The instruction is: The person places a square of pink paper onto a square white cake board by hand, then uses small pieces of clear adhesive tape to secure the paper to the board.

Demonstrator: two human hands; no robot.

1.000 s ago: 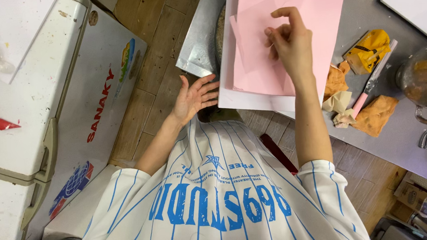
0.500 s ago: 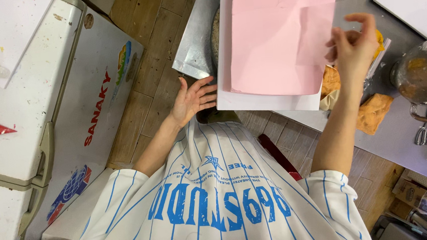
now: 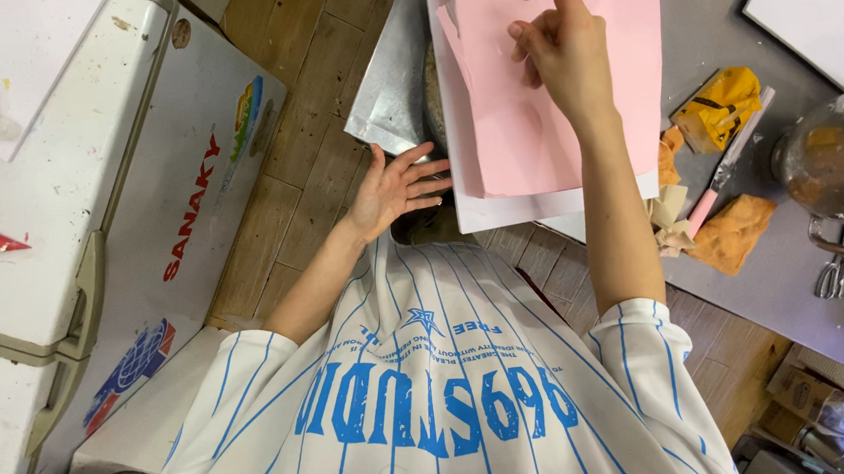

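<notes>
Right hand [image 3: 559, 44]: fingertips pinching the top pink sheet [image 3: 552, 109], at 12 o'clock on the desk [image 3: 739, 235].
Left hand [image 3: 394, 185]: released, fingers spread, touching the white sheet's [image 3: 499, 210] 9 o'clock edge.
Advice: lift one sheet only, steadying the stack.

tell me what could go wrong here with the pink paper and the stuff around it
1. The right hand pinches only the top pink sheet, so it might crease or slip off the white sheets below.
2. That stack overhangs the grey table edge, steadied only by the left hand; it could slide toward the floor.
3. The orange rags and pink-handled scraper lie close by, and may smudge the paper.
</notes>
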